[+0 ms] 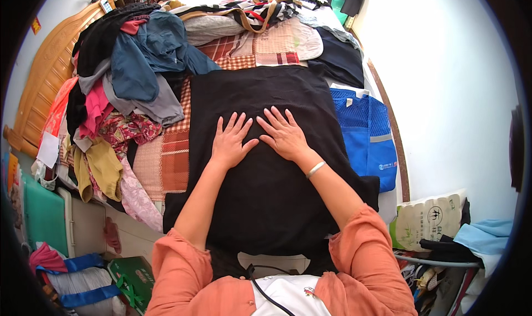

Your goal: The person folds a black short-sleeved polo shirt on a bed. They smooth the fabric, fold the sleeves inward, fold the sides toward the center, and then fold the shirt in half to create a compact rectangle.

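A black knitted garment (270, 199) lies spread flat on the bed in front of me, its lower end reaching the near edge. My left hand (233, 143) rests palm down on it, fingers spread. Beside it, my right hand (284, 135) also presses flat on the black cloth, with a silver-coloured bangle (315, 169) on the wrist. The two thumbs nearly touch. Neither hand grips anything. Patchwork checked bedding (175, 162) shows to the left of the garment.
Heaped clothes, including a blue-grey jacket (135, 66), cover the bed's left side by the wooden headboard (54, 66). A folded blue mesh vest (361, 145) lies at right, near the wall. Wrapped paper rolls (432, 220) stand at lower right; a green box (133, 280) is at lower left.
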A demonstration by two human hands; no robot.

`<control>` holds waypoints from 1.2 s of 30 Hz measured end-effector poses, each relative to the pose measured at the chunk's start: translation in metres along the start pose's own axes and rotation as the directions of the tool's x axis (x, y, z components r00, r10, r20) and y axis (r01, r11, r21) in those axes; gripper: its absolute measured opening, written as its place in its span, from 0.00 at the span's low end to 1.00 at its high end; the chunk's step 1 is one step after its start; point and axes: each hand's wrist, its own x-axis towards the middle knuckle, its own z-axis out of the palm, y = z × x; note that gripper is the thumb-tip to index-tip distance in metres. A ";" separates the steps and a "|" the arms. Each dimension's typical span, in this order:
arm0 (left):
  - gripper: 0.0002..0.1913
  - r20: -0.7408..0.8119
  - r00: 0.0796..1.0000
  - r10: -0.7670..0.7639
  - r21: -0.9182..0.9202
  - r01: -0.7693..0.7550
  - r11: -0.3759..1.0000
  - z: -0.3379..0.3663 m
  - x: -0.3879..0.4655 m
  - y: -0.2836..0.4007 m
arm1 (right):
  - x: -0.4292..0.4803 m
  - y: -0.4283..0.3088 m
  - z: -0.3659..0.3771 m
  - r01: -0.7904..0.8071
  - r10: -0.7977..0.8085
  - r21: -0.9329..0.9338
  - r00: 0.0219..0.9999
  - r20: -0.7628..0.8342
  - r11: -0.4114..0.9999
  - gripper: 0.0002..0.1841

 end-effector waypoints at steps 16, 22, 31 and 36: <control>0.40 0.110 0.978 -0.176 0.048 0.172 0.984 -0.012 -0.035 -0.037 | 0.043 0.090 0.032 -0.375 0.398 -0.174 0.908 0.127 0.911 0.33; 0.42 0.106 0.976 -0.192 -0.010 0.194 0.981 -0.029 -0.088 0.005 | 0.077 0.070 0.020 -0.217 0.238 -0.239 0.969 0.067 0.947 0.33; 0.41 0.075 0.981 -0.179 -0.042 0.183 0.982 -0.027 -0.082 0.006 | 0.129 0.009 0.066 -0.199 0.216 -0.144 0.970 0.115 0.969 0.35; 0.41 0.070 0.974 -0.214 -0.096 0.220 0.971 -0.029 -0.088 0.005 | 0.162 -0.082 0.082 -0.016 0.008 0.023 0.956 0.293 1.000 0.37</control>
